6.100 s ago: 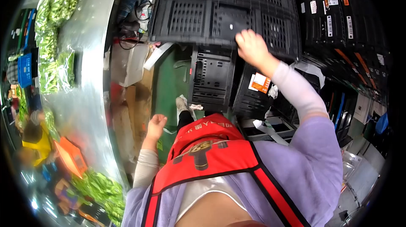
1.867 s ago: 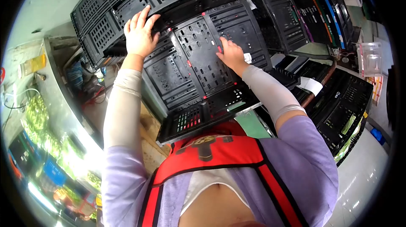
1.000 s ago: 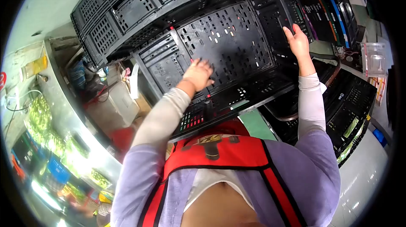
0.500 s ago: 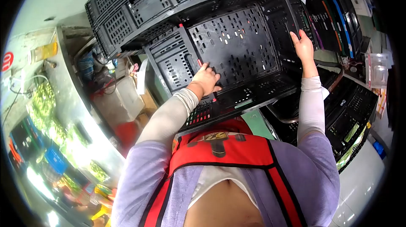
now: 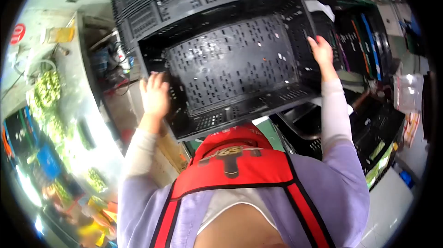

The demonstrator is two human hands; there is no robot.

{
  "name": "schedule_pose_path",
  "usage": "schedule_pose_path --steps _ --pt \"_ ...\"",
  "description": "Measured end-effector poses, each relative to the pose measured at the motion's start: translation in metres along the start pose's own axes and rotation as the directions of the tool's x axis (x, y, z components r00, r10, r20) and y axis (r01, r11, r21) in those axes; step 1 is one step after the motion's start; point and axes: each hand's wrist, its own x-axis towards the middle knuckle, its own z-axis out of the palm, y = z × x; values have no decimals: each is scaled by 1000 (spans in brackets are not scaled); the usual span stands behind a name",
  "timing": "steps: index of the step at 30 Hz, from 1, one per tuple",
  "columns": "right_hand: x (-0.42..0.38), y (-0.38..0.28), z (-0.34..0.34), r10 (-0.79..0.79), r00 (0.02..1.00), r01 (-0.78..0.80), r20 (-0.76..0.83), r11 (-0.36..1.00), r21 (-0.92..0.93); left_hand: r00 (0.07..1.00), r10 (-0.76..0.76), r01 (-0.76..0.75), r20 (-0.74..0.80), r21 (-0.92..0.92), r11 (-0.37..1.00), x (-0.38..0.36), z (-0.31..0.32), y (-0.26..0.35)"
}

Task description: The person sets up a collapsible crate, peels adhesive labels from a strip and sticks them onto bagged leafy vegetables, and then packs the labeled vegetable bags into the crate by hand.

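A black plastic folding crate (image 5: 230,63) with slotted walls lies in front of me, its open top facing me and its left end wall raised. My left hand (image 5: 155,95) is at the rim of that left end wall, fingers stretched out and slightly apart, somewhat blurred. On the opposite side my right hand (image 5: 323,56) grips the crate's right end wall, with thumb and a finger showing at the rim. A few small light and orange specks lie on the crate's slotted floor.
More black crates (image 5: 180,3) are stacked behind. At left, green vegetables (image 5: 48,88) lie on a metal counter (image 5: 87,86). A clear plastic container (image 5: 409,93) stands at far right. Another black crate (image 5: 376,123) sits at lower right, with green produce near its edge.
The crate's left end panel, folded inward before, now stands up. My left hand has moved left from inside the crate to its left rim. My right hand stays at the right wall.
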Motion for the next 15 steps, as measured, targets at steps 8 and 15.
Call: schedule_pose_path --steps 8,15 --pt "18 20 -50 -211 961 165 178 956 241 997 -63 54 -37 -207 977 -9 6 5" --pt "-82 91 -132 411 618 206 670 738 -643 987 -42 -30 -158 -428 903 -11 0 21"
